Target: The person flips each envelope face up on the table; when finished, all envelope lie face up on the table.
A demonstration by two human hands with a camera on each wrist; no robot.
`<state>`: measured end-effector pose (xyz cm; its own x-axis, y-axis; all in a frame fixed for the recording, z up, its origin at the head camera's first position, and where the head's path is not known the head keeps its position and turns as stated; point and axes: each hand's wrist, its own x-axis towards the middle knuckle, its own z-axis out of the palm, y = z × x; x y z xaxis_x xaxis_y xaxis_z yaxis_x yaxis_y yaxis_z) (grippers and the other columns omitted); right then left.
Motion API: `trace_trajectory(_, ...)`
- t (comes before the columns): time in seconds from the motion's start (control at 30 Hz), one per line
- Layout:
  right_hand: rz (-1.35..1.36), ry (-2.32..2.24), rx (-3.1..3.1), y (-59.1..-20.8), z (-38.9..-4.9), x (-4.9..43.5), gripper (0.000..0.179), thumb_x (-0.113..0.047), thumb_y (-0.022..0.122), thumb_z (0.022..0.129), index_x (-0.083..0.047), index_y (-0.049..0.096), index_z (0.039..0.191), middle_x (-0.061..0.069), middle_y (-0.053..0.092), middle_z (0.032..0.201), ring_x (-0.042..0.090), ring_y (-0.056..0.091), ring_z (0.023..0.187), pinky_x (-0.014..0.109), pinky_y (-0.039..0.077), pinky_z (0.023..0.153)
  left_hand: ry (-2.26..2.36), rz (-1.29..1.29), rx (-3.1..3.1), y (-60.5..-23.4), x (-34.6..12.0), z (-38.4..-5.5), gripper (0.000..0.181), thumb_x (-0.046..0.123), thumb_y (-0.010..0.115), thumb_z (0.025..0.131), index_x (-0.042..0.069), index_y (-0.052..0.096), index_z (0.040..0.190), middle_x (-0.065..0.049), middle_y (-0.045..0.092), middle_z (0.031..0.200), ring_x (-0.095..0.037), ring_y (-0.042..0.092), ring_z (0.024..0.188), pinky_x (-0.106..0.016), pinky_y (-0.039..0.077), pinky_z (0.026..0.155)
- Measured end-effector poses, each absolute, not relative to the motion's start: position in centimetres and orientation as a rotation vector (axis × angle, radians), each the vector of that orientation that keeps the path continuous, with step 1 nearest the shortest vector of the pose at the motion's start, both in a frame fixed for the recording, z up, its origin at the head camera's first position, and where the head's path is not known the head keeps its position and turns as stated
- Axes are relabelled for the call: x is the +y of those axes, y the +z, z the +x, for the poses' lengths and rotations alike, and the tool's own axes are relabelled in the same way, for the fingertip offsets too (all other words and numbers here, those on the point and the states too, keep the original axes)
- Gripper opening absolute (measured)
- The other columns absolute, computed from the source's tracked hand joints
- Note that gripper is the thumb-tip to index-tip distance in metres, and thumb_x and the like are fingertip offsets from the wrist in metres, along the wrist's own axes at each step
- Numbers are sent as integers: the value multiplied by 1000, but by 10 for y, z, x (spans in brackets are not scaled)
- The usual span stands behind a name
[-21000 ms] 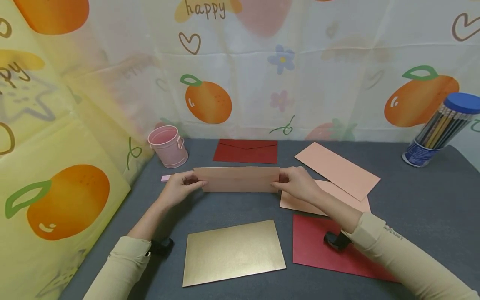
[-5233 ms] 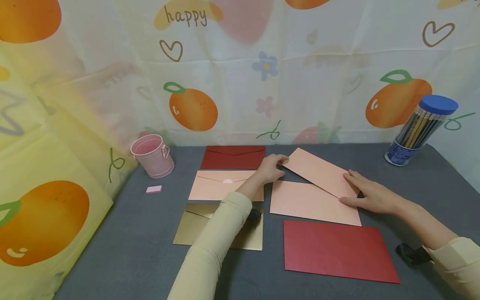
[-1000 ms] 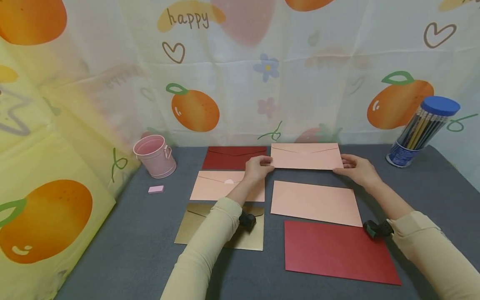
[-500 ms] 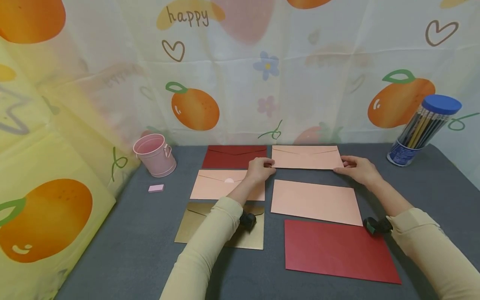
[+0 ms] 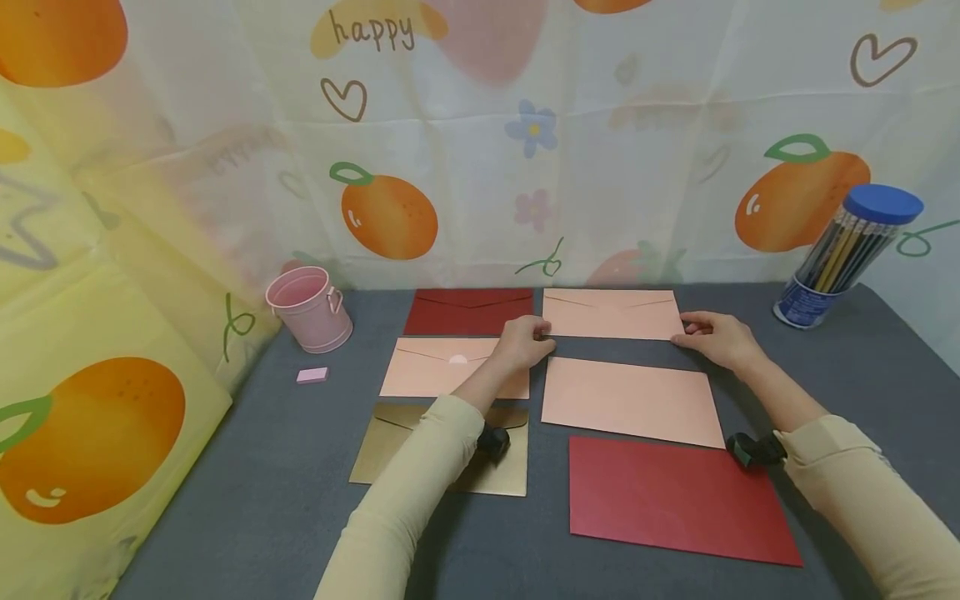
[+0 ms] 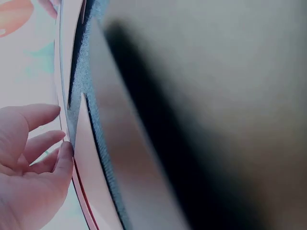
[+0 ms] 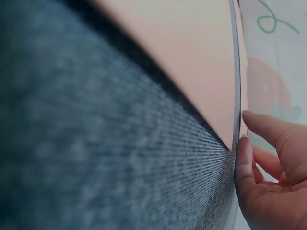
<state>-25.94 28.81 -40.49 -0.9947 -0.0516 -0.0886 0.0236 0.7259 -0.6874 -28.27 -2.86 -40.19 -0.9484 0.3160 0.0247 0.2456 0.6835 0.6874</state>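
Note:
In the head view, a pale pink envelope (image 5: 611,315) lies flap side up at the back of the table, right of a dark red envelope (image 5: 472,312). At its lower left corner is my left hand (image 5: 521,343), thumb and fingers spread apart. My right hand (image 5: 723,340) touches the right end with extended thumb and forefinger. Both wrist views show gaps between the fingertips by the envelope's edge. Below my left hand, a pink envelope (image 5: 420,367) with a round pale seal and a gold envelope (image 5: 480,483) are partly covered by hand and sleeve.
Nearer on the right lie a plain pink envelope (image 5: 630,400) and a large red envelope (image 5: 675,500). A pink bucket (image 5: 309,310) and a small pink block (image 5: 312,375) are at left. A tub of pencils (image 5: 840,258) with a blue lid stands back right.
The pink envelope, earlier slanted over the plain one, was turned flap up and set straight at the back. Since half a second ago the left fingers have eased off its corner.

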Motion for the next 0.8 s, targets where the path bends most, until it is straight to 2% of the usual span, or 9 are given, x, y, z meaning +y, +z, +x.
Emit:
trace_trajectory(0.27, -78, -1069, 2815, -398, -249, 288, 70, -41, 59, 97, 8, 39, 143, 30, 48, 132, 46, 43, 123, 59, 36, 99, 1011, 593, 2698, -394, -38, -273, 46, 23, 59, 97, 5, 52, 140, -14, 55, 137, -27, 53, 123, -40, 45, 100)
trace_trajectory(0.43, -137, -1045, 2798, -392, -238, 288, 72, -44, 55, 98, 8, 36, 144, 32, 43, 139, 47, 41, 127, 61, 38, 99, 945, 650, 2615, -388, -44, -260, 55, 30, 59, 98, 8, 44, 146, -11, 46, 147, -26, 42, 135, -40, 38, 107)
trace_trajectory(0.57, -205, -1034, 2789, -389, -226, 286, 71, -43, 55, 99, 6, 35, 146, 32, 39, 142, 48, 39, 129, 63, 38, 97, 838, 789, 2560, -383, -50, -247, 62, 33, 60, 97, 5, 38, 149, -11, 40, 151, -24, 35, 140, -36, 34, 110)
trace_trajectory(0.73, -331, -1046, 2789, -385, -206, 283, 68, -42, 57, 98, 0, 38, 147, 28, 36, 144, 47, 37, 130, 63, 37, 97, 700, 954, 2506, -381, -59, -230, 72, 36, 62, 95, 3, 31, 151, -11, 31, 156, -21, 27, 144, -34, 25, 115)
trace_trajectory(0.8, -425, -1049, 2797, -384, -197, 281, 64, -38, 60, 97, -1, 41, 146, 26, 38, 144, 46, 41, 127, 62, 40, 95, 645, 979, 2498, -381, -61, -224, 76, 38, 63, 95, 4, 29, 152, -11, 26, 158, -21, 23, 145, -33, 23, 116)
